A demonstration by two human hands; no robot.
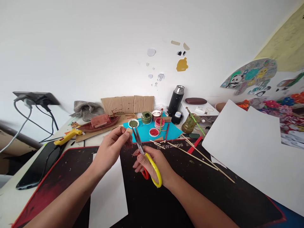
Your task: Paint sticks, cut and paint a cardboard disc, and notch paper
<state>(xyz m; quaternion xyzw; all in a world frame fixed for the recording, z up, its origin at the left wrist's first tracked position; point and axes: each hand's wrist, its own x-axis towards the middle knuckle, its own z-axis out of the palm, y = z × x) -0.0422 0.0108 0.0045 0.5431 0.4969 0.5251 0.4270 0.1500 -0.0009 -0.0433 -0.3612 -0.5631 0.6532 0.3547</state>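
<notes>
Pinching a small tan piece between thumb and fingers: left hand. Right hand closed around the handles of scissors, blades slightly parted near the piece. Judged: a clean snip wants the piece steady, blades square to it, left fingertips clear. White sheet lies on black mat; green paint jar beyond.

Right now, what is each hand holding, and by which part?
Right hand: scissors, by the handles. Left hand: a small tan piece, pinched in the fingertips, exact part unclear.
</notes>
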